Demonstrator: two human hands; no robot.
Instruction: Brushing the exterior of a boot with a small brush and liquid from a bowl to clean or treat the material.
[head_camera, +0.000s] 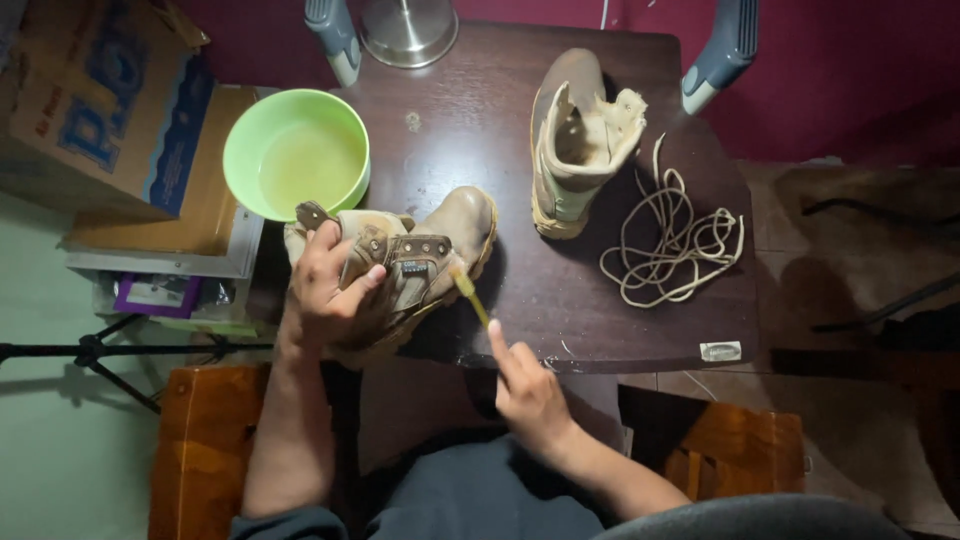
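Scuffed tan boot (420, 255) gripped by left hand (325, 285). Yellow brush (468, 295) pinched in right hand (528, 390), touching boot. Beside boot: green bowl (240, 150), second boot (575, 140), loose laces (675, 245).

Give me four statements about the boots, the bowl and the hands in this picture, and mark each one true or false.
1. The left hand holds a boot at the table edge. True.
2. The right hand holds a pair of scissors. False: a yellow toothbrush.
3. The green bowl lies upside down. False: upright, with liquid in it.
4. A loose lace lies beside the second boot. True.
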